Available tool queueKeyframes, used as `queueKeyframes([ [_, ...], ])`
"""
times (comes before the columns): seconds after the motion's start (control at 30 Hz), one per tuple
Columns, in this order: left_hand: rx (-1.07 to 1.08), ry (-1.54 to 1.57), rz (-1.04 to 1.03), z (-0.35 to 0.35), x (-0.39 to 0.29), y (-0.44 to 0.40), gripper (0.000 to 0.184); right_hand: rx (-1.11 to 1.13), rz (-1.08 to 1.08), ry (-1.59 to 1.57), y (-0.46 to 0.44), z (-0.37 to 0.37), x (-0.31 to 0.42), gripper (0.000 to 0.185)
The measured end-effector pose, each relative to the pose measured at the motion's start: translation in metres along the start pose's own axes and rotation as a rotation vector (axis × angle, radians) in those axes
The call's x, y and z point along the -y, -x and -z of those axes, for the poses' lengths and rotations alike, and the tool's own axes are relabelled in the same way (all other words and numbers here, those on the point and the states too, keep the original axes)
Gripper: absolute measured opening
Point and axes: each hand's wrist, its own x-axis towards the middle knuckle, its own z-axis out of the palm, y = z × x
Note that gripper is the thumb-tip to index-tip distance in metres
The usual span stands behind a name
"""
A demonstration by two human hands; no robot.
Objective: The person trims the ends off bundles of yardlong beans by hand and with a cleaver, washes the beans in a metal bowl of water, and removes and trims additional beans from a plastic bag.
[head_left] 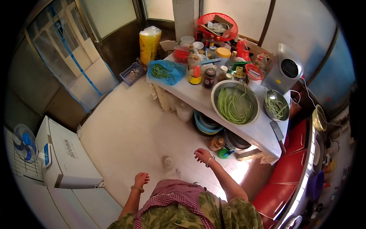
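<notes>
My left hand (142,178) hangs over the floor in front of my body, its fingers curled in and nothing visible in it. A bangle circles that wrist. My right hand (202,155) is held out farther forward, fingers loosely bent and a little apart, also with nothing in it. Nearest to it, under the table, are a brown-capped bottle (217,143) and a green bottle (225,154). On the table (198,100) above sit a large metal basin (215,108) of long green beans (233,105) and a smaller metal bowl (284,117) with more beans.
A cleaver (277,131) lies near the table's right edge. A blue plastic bag (173,76) of greens, jars and bottles stand farther back. Red cabinets (280,166) line the right side. A white chest freezer (70,152) and a fan (25,142) are at left.
</notes>
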Motion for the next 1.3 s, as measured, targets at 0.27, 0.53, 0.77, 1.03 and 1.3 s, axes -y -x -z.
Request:
queueKeyframes([
  [0.27, -0.120, 0.132, -0.185, 0.051, -0.135, -0.139, 0.023, 0.010, 0.093, 0.008, -0.165, -0.047, 0.134, 0.022],
  [0.53, 0.113, 0.043, -0.420, -0.011, -0.305, -0.249, 0.028, -0.149, 0.326, -0.207, -0.307, -0.060, 0.280, 0.023],
  [0.77, 0.169, -0.152, -0.673, -0.084, -0.444, -0.318, 0.035, -0.518, 0.445, 0.332, -0.519, -0.041, 0.321, 0.034],
  [1.03, 0.272, -0.470, -0.670, -0.171, -0.574, -0.418, 0.034, -0.572, -0.012, 0.324, -0.585, 0.029, 0.348, 0.057],
  [1.3, 0.180, -0.637, -0.918, -0.234, -0.646, -0.494, 0.064, -0.948, 0.551, 0.413, -0.599, 0.077, 0.349, 0.043],
])
